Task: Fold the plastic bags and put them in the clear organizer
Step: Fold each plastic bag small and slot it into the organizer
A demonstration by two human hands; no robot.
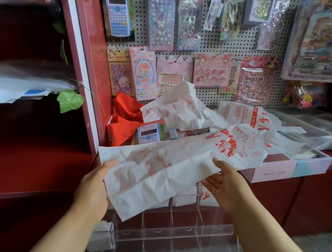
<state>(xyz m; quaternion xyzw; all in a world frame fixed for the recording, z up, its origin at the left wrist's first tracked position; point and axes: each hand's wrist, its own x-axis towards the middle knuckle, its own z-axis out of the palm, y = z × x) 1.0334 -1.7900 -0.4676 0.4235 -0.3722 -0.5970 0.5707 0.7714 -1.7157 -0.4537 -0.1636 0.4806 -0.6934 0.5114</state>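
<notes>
The white bag [160, 169] is stretched out in the air above the clear organizer [173, 232], likely to flatten it for folding. The left hand [94, 188] grips its lower corner; the right hand [224, 185] lies open-palmed under its far edge. More bags [246, 126] wait heaped on the counter's front edge.

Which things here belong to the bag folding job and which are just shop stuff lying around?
Job: plastic bag held by left hand and right hand; loose bags on the counter; clear organizer.

Lying about: calculators, sticker sheets, red cloth, pink box.
</notes>
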